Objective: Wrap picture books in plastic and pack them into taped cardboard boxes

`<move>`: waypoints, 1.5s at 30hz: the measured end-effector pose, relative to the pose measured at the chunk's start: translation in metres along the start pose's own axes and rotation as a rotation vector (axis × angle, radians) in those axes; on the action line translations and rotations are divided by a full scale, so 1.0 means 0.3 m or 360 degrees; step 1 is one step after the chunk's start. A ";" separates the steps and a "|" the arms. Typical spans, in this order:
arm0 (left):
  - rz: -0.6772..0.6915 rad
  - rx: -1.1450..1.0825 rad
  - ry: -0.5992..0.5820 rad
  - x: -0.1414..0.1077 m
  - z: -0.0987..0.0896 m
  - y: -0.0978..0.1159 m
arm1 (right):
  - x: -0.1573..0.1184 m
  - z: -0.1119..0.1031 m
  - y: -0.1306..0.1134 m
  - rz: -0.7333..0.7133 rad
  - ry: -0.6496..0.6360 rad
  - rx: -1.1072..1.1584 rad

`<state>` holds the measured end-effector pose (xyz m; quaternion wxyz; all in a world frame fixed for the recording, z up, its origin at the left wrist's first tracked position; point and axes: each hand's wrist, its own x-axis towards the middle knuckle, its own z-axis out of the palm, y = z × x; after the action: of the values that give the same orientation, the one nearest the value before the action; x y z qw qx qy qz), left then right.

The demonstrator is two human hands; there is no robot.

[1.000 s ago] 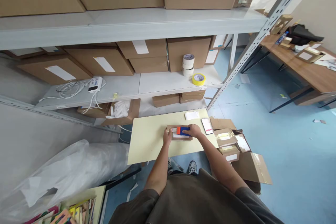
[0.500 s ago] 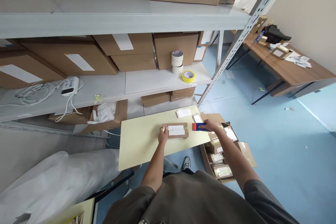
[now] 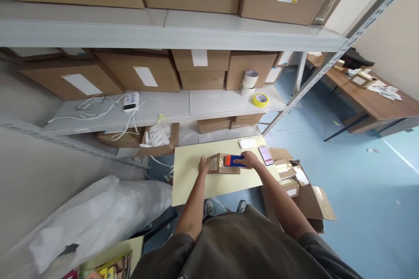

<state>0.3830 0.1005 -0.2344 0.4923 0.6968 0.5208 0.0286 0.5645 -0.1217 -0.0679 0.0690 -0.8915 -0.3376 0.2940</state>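
Parcel [image 3: 214, 165] of brown cardboard, with a white label on its left part, is gripped at its left end by the fingers of the left hand [image 3: 203, 165], closed narrowly on that edge. The fingers of the right hand [image 3: 249, 159] wrap around the blue body of a handheld tool [image 3: 236, 161], whose orange end is over the parcel's top; whether it touches cannot be told. The parcel is near the middle of the pale yellow table [image 3: 191, 185]. On the table's far right part are white papers [image 3: 247, 143] and, nearer, a phone [image 3: 266, 155]. Just right of the table, an open carton [image 3: 312, 202] holds smaller boxes [image 3: 288, 186]. Beyond the table's far edge stands a grey shelf [image 3: 209, 104], with stacked white tape rolls [image 3: 250, 79] and a yellow tape roll [image 3: 260, 100] on its right, a white power strip [image 3: 131, 102] and coiled cable [image 3: 94, 108] on its left. Plastic wrapping [image 3: 131, 205] bulges at near left; a brown desk [image 3: 386, 100] stands far right.
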 end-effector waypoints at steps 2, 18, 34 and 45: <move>0.0241 -0.0107 -0.0080 -0.024 -0.049 -0.001 | 0.014 0.025 -0.127 0.0002 -0.0015 -0.0038; 0.0402 -0.0130 -0.0087 -0.178 0.141 0.105 | 0.006 0.017 -0.158 0.0094 0.0071 -0.0130; 0.0228 -0.0021 -0.0091 -0.072 0.101 0.115 | -0.087 -0.076 0.326 0.0162 0.0135 0.0027; 0.0243 -0.0028 0.0079 -0.017 -0.186 0.030 | 0.133 0.066 -0.276 -0.0028 0.0024 -0.0064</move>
<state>0.3561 0.1334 -0.1969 0.4818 0.7292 0.4779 0.0881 0.5305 -0.0344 -0.0766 0.0562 -0.8919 -0.3507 0.2798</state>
